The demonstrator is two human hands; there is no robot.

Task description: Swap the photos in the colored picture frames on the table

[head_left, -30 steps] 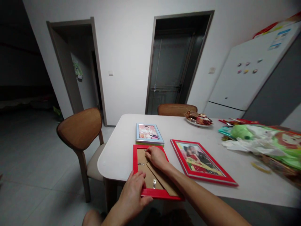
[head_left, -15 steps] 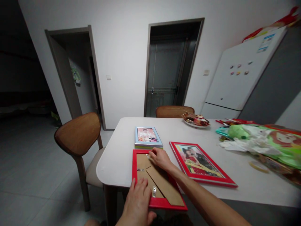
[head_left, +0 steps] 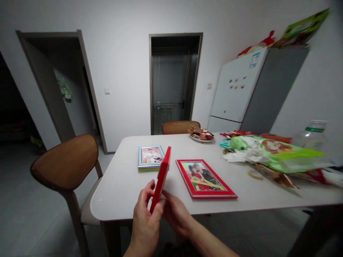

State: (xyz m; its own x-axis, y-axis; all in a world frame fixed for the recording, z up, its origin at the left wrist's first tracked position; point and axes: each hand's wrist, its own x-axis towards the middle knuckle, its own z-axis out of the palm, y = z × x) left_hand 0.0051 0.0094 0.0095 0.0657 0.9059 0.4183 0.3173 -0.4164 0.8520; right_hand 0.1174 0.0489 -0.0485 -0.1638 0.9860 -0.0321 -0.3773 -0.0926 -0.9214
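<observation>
A red picture frame (head_left: 162, 178) is tipped up on edge near the table's front, its narrow side toward me. My left hand (head_left: 147, 214) is closed around its lower left part, with the thumb across the near edge. On the other side, my right hand (head_left: 178, 216) grips the low part of the frame, some of its fingers hidden behind it. A second red picture frame (head_left: 184, 178) with a photo of people lies face up to the right. Behind the held frame lies a light blue picture frame (head_left: 140, 159), stacked on something green.
On the white table (head_left: 118, 189) are a plate of wrapped items (head_left: 201, 135) at the back and a heap of bags and tissues (head_left: 257, 153) on the right. A clear bottle (head_left: 312, 135) stands behind the heap. Wooden chairs (head_left: 66, 160) stand left and behind.
The held frame has gone from lying back up on the table to standing on edge. Both hands have shifted to its lower sides. My view has turned right.
</observation>
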